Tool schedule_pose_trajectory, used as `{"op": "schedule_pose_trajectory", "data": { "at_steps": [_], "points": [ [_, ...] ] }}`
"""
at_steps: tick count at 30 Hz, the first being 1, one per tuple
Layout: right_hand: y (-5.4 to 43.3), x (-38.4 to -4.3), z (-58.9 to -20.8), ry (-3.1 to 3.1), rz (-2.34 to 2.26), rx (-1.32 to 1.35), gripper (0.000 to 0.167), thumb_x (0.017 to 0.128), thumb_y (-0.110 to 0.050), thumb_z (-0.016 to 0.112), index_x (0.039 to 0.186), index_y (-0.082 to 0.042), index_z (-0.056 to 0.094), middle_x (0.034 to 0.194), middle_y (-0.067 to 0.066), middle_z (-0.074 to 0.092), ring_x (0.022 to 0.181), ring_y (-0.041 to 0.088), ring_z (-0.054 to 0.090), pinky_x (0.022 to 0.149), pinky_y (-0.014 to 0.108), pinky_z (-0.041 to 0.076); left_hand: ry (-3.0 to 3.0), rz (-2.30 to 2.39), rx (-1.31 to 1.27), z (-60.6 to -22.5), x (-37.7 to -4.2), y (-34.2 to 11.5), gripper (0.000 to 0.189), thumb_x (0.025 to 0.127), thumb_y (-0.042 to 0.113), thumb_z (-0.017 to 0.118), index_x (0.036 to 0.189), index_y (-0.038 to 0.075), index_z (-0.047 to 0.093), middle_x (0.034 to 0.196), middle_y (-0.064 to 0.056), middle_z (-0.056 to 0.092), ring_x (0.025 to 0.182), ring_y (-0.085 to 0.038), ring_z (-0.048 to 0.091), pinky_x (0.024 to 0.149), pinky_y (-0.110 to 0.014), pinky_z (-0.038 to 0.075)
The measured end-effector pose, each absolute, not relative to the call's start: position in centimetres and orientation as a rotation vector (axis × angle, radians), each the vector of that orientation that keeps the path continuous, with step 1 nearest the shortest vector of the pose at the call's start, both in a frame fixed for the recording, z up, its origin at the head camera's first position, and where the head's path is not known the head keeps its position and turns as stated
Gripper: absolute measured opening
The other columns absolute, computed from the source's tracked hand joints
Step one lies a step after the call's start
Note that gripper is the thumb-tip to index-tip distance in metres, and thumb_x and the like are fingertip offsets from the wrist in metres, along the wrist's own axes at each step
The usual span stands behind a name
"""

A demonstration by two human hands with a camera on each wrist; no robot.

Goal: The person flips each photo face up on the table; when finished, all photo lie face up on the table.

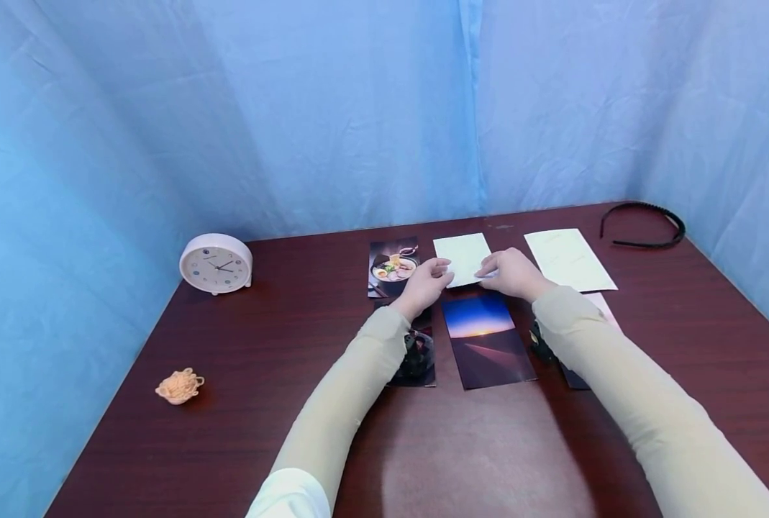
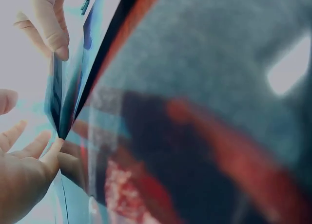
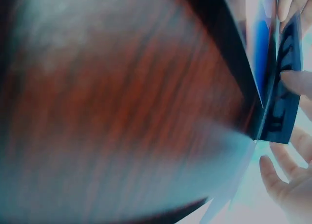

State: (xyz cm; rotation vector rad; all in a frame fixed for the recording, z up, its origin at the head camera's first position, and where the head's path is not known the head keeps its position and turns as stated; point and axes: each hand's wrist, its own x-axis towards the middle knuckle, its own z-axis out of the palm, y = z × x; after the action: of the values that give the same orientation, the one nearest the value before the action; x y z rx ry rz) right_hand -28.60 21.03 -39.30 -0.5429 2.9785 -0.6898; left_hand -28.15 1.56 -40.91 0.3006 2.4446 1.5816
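A photo card (image 1: 463,257) lies with its white back upward, its near edge raised from the table. My right hand (image 1: 512,273) pinches the card's near right edge; in the right wrist view its thumb (image 3: 296,83) presses on the dark printed side. At the card's left edge is my left hand (image 1: 426,284). Its fingers are spread in the left wrist view, one fingertip (image 2: 57,142) touching the card's corner, the thumb apart from it. A sunset photo (image 1: 488,342) lies just nearer, a ramen photo (image 1: 393,267) to the left.
A dark photo (image 1: 418,360) is partly under my left forearm, another (image 1: 573,378) under my right. A larger white-backed sheet (image 1: 568,257) lies right of the card, near a black headband (image 1: 649,243). A white clock (image 1: 217,265) and a small beige looped object (image 1: 180,386) are left.
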Motion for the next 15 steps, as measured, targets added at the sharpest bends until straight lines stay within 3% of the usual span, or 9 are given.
{"op": "schedule_pose_trajectory", "data": {
  "at_steps": [7, 15],
  "points": [
    [21.2, -28.8, -39.3, 3.023, -0.844, -0.477, 0.022, 0.09, -0.013, 0.063, 0.105, -0.001, 0.072, 0.107, 0.021, 0.068, 0.096, 0.035, 0.063, 0.083, 0.047, 0.051, 2.531, 1.694, 0.323, -40.6, -28.0, 1.7, 0.034, 0.097, 0.012, 0.052, 0.13, 0.004, 0.053, 0.131, -0.015, 0.055, 0.126, -0.026, 0.05, 0.104, -0.035, 0.041],
    [21.5, -28.2, -38.2, 3.108, -0.96, -0.402, 0.023, 0.09, -0.01, 0.062, 0.109, 0.001, 0.07, 0.103, 0.023, 0.068, 0.081, 0.031, 0.063, 0.073, 0.044, 0.052, 2.509, 1.954, 0.254, -39.6, -27.9, 1.5, 0.038, 0.095, 0.007, 0.053, 0.133, 0.0, 0.047, 0.133, -0.022, 0.049, 0.127, -0.031, 0.048, 0.105, -0.035, 0.041]
  ]
}}
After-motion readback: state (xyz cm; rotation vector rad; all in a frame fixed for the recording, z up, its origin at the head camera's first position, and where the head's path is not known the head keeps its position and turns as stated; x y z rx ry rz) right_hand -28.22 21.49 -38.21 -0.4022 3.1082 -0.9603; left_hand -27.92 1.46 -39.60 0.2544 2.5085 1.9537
